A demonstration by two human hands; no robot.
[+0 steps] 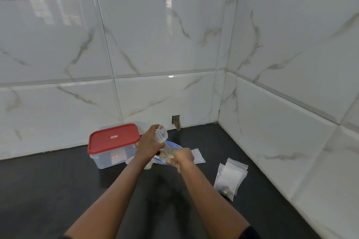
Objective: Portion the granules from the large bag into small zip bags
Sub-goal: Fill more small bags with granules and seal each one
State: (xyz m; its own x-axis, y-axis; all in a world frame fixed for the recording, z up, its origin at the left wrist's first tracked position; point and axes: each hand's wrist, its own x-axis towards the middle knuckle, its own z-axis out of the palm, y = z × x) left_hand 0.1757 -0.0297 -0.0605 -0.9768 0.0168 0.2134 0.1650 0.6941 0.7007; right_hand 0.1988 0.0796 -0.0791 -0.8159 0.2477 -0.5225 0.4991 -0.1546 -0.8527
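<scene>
- The left hand is curled round a clear plastic cup, which is tipped on its side with its mouth towards the right; I cannot tell whether anything is in it.
- The right hand is motion-blurred; its fingers look closed on the near edge of the large bag.
- The large bag, clear plastic with blue print, lies crumpled between and just beyond the two hands, right under the cup. Some tan-brown material shows through it close to the left wrist.
- A flat zip bag that looks empty lies on the tabletop just beyond the right hand, partly under the large bag.
- Well to the right of the right hand, a loose stack of small zip bags rests on the tabletop. The nearest one has dark brown granules gathered in its lower corner.
- To the left of the left hand stands a clear storage box closed by a red lid; its contents cannot be made out.
- The tabletop is dark, nearly black, and sits in a corner.
- White marble-look wall tiles rise behind and on the right, with a small rough hole at the base beyond the cup.
</scene>
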